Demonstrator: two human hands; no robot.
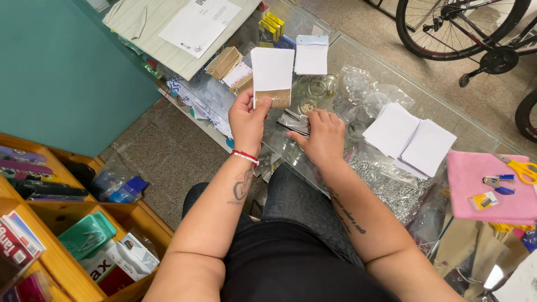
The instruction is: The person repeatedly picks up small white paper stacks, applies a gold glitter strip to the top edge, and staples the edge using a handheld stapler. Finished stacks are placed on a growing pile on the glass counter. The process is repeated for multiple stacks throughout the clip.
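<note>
My left hand [248, 118] holds up a white card [272, 70] with a glittery gold strip along its lower edge; a red and white bracelet circles that wrist. My right hand [323, 136] rests palm down on the glass table [386, 61], its fingers on a small stack of silvery packets [293, 122]. Just beyond the hands stand small glass jars [319, 88] and another white card [311, 54].
White cards [411, 140] and clear plastic bags [391, 184] lie right of my hands. A pink cloth [475, 184] carries yellow scissors [523, 169] and small tools. Wooden shelves [61, 251] with boxes stand at left. A bicycle [470, 28] is parked beyond the table.
</note>
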